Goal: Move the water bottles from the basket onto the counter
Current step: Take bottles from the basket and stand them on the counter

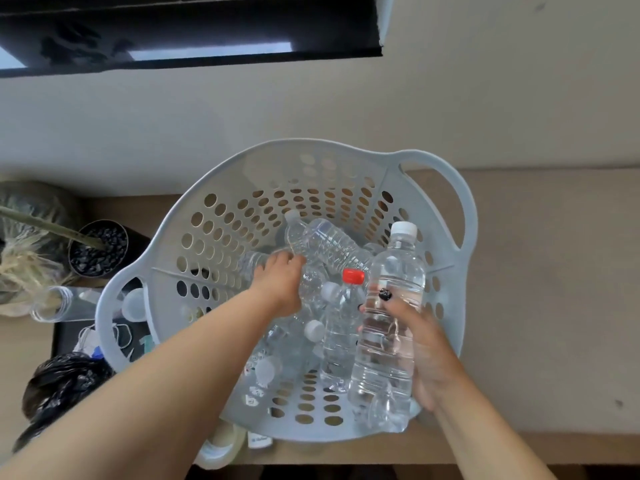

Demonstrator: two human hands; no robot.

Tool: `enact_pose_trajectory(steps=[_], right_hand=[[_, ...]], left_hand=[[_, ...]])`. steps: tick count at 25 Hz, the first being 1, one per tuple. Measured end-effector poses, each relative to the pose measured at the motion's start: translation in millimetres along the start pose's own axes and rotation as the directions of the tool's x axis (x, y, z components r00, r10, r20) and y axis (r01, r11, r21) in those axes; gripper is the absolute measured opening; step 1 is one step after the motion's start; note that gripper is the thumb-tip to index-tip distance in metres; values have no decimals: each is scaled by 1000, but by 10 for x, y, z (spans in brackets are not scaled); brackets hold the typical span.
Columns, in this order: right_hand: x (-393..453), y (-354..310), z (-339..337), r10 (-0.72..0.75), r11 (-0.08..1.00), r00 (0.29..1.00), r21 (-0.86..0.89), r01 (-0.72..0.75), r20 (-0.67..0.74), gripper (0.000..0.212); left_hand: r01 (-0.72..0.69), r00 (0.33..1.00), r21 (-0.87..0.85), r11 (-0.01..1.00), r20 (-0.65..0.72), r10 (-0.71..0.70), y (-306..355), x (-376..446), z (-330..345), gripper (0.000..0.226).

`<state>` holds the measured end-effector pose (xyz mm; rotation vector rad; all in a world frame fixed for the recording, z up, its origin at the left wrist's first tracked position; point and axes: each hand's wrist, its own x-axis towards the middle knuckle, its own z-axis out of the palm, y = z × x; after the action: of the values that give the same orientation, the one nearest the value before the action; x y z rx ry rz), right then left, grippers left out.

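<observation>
I see my right hand [420, 344] wrapped around a clear plastic water bottle with a white cap [389, 323], fingers curled round its middle and a dark-painted thumbnail pressed on the front; the bottle stands roughly upright over the right side of the pale blue perforated plastic laundry basket [194, 237], its base just above the basket's near rim. Just left of that grip a clear bottle with a red cap [341, 327] lies in the basket, touching the held bottle's side. My left hand [280, 282] reaches down into the middle of the basket, fingers curled onto a clear bottle lying under it [311, 289]; I cannot tell whether it has closed fully round it. Beyond the left fingertips a ribbed clear bottle with a white cap [322, 242] lies slanted across the pile, and nearer me more white-capped bottles lie below the left wrist. The basket sits on a tan counter [554, 306], which stretches to the right of my right hand. Far left of both hands stand a black pot filled with dark pebbles [98, 249] and a crumpled black plastic bag [62, 382]
</observation>
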<state>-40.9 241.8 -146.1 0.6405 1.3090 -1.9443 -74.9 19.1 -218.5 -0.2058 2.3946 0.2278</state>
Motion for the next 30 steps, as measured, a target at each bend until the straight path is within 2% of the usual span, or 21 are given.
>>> enact_pose_trajectory(steps=[2, 5, 9, 11, 15, 19, 23, 25, 28, 30], right_hand=[[12, 10, -12, 8, 1000, 1000, 17, -8, -1, 61], [9, 15, 28, 17, 1000, 1000, -17, -17, -18, 72], [-16, 15, 86, 8, 997, 995, -79, -15, -97, 70], [-93, -2, 125, -21, 998, 990, -66, 12, -140, 68], [-464, -126, 262, -36, 999, 988, -31, 32, -152, 60], [-989, -377, 474, -96, 993, 985, -85, 84, -145, 69], [-1589, -708, 660, -210, 971, 969, -146, 190, -132, 56], [-1881, -841, 716, -273, 952, 954, -181, 248, -126, 53], [-2243, -973, 774, -338, 920, 931, -258, 295, -141, 55], [-2478, -1039, 770, -376, 906, 913, -268, 327, -158, 53]], left_hand=[[-63, 998, 104, 993, 29, 61, -77, 50, 14, 82], [-124, 992, 109, 986, 41, 121, -157, 65, -49, 79], [-157, 987, 134, 978, -2, 159, -212, -70, -212, 71], [-142, 987, 66, 988, -62, 146, -218, -233, -299, 71], [-151, 980, -240, 959, -165, 113, -139, -784, -539, 70], [-246, 956, -514, 822, -270, 117, 23, -1518, -873, 55], [-380, 907, -636, 672, -398, 136, 176, -2310, -1179, 32], [-397, 907, -719, 570, -403, 123, 213, -2586, -1294, 40], [-344, 935, -866, 363, -353, 45, 247, -2815, -1349, 37], [-338, 938, -900, 276, -345, 26, 328, -2939, -1447, 45]])
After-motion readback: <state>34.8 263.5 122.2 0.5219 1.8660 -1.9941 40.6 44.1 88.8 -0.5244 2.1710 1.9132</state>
